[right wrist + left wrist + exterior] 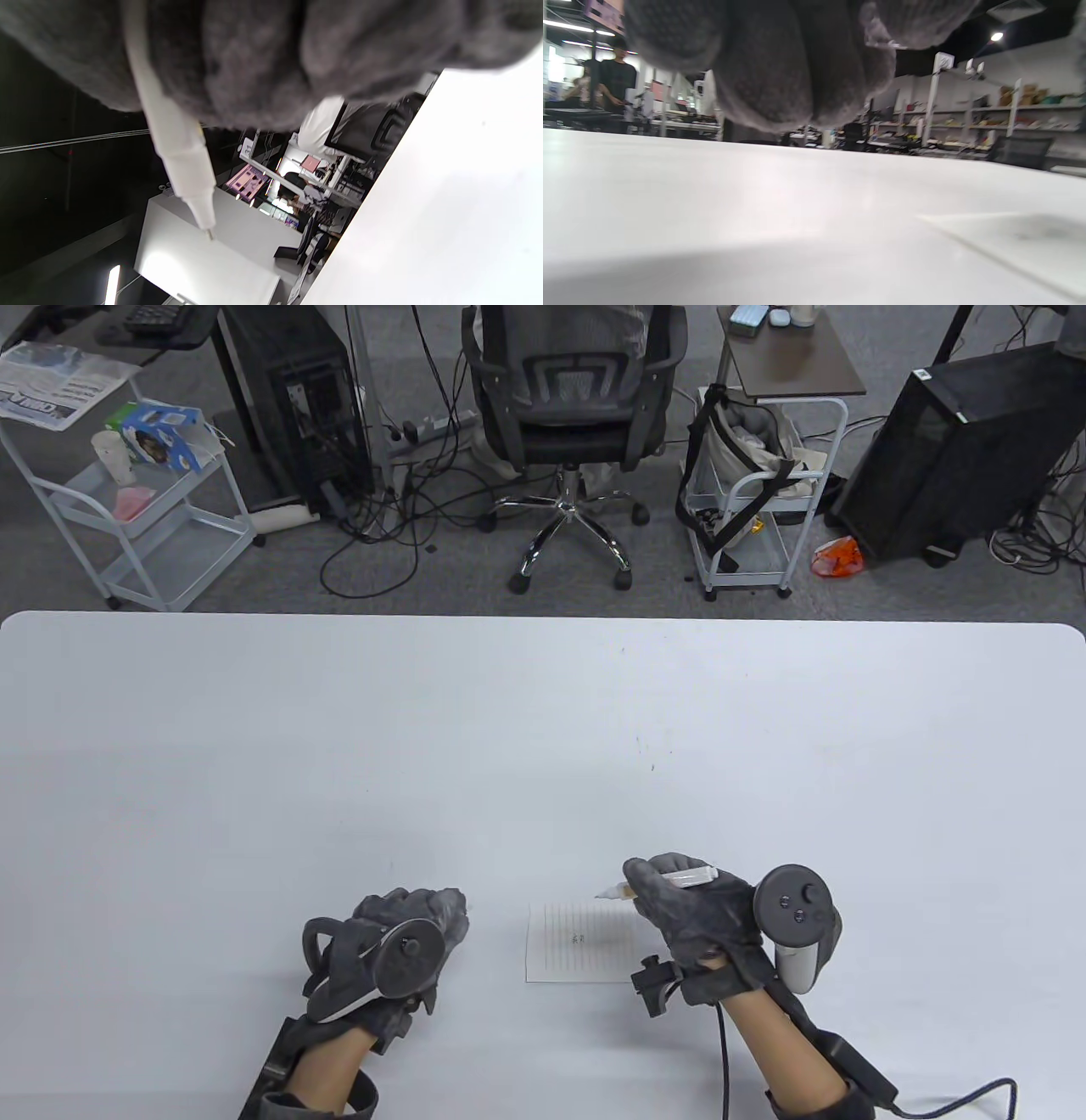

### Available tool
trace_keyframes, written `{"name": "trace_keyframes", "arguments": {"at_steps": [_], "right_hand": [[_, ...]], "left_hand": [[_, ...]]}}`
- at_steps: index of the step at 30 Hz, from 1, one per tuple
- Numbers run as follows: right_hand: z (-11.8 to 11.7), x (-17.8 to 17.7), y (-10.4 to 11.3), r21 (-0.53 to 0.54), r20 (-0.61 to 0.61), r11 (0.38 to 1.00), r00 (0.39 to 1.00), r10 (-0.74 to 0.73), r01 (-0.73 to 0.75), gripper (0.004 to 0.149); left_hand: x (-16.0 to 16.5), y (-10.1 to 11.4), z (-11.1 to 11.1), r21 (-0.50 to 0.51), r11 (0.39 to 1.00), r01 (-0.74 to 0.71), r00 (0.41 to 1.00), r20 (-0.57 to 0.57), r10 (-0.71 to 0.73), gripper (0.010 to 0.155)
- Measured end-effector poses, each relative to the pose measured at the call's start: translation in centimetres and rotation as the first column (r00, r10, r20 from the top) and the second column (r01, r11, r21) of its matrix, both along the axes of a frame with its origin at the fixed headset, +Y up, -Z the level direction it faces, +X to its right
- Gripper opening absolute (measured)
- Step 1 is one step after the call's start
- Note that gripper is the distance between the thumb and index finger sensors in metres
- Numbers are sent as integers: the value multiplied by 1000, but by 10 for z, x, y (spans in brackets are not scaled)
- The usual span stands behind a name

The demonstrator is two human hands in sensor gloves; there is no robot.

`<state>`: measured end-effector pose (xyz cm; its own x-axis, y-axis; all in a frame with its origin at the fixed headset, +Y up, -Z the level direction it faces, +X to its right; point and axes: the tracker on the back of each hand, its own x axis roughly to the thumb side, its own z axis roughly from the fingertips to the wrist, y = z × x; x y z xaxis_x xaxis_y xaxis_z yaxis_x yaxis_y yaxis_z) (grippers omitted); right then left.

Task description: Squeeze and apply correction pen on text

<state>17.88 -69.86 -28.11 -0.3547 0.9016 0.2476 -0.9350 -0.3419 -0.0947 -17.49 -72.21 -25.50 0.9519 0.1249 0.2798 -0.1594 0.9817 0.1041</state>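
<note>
We are seeing the right hand clamping the correction pen, its tip above the paper's far edge; the text lies nearer us, so fluid may be missing it. The left hand is resting, apparently curled, holding nothing. The right wrist view alone is showing the nib bare.
</note>
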Motion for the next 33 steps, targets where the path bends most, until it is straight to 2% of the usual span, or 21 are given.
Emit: {"name": "trace_keyframes", "arguments": {"at_steps": [6, 10, 17, 24, 28, 30, 33], "right_hand": [[0, 12, 1, -26, 32, 999, 999, -22, 23, 42], [0, 12, 2, -32, 34, 999, 999, -20, 21, 42], [0, 17, 4, -33, 47, 999, 999, 8, -6, 42], [-6, 19, -3, -83, 49, 997, 999, 13, -9, 42], [-6, 16, -4, -86, 42, 996, 999, 27, -23, 42], [-6, 15, -5, -86, 38, 996, 999, 32, -29, 42], [-6, 11, -7, -95, 19, 995, 1000, 19, -17, 42]], "left_hand": [[-11, 5, -24, 10, 998, 64, 985, -161, -62, 51], [-15, 10, -54, -33, 984, 174, 951, -254, -176, 52], [-13, -8, -98, -116, 959, 259, 904, -322, -283, 52], [-13, -29, -118, -179, 928, 325, 856, -361, -370, 52], [-16, -44, -121, -229, 902, 367, 829, -359, -429, 52], [-17, -48, -125, -337, 878, 339, 828, -336, -449, 53], [-20, -50, -126, -353, 891, 286, 838, -359, -411, 55]]}}
